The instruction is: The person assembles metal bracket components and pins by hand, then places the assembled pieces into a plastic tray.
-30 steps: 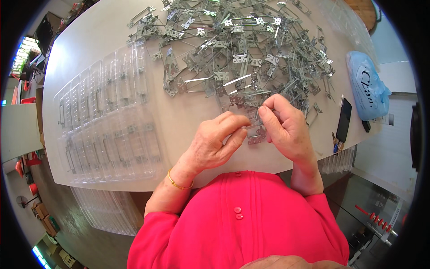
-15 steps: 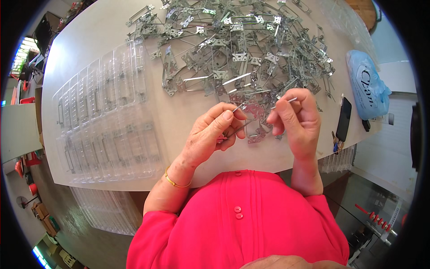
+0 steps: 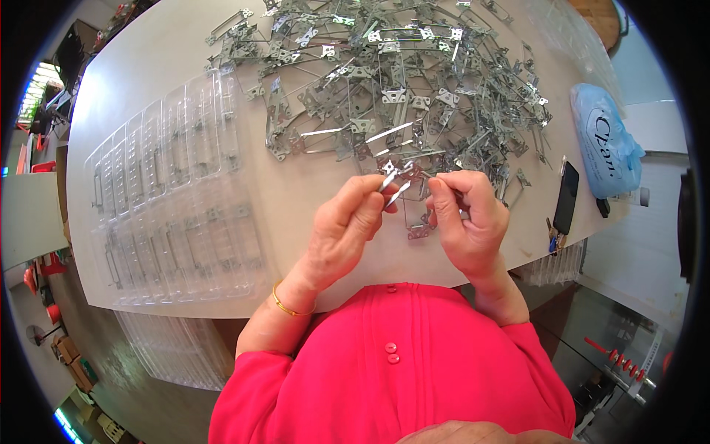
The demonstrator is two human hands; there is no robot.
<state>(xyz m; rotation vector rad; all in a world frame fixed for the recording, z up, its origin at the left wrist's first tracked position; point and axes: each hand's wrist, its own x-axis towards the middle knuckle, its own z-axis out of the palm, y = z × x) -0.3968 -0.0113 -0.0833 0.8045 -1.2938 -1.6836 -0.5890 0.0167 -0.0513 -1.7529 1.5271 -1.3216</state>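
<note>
Head view shows me a shiny metal bracket, mid-picture, pinched in the left hand. The right hand curls nearby, apart; I can't tell what it grips. Some metal parts sit in clear trays, left; a big heap, top, lies loose.

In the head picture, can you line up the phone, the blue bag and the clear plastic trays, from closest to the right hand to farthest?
From the right hand:
1. Phone: just to its right, by the table's edge.
2. Blue bag: farther right, past the phone.
3. Clear plastic trays: far over on the left side.
</note>
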